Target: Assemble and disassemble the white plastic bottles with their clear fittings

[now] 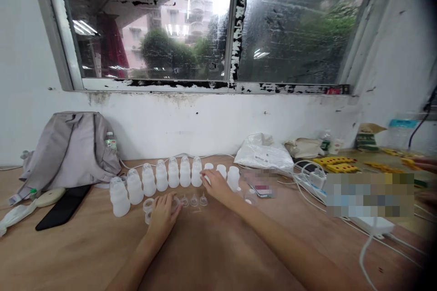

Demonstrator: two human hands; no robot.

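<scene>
Several white bottles with clear domed caps [161, 176] stand in a curved row on the brown table. My right hand [212, 183] touches the rightmost capped bottle [196, 173] near its top, fingers bent together. White bottles without domed caps [234, 177] stand just right of that hand. My left hand [164, 209] is low over the table, its fingers round a clear piece that is partly hidden. Clear rings [148, 204] lie left of it, and small clear nipples [194, 200] stand in a line to its right.
A grey backpack [73, 145] and a black pouch [63, 208] lie on the left. Behind the bottles is a white plastic bag [262, 152]. A phone [262, 188], white cables and a power strip [372, 225] are on the right. Another person's hand [426, 163] shows at the right edge.
</scene>
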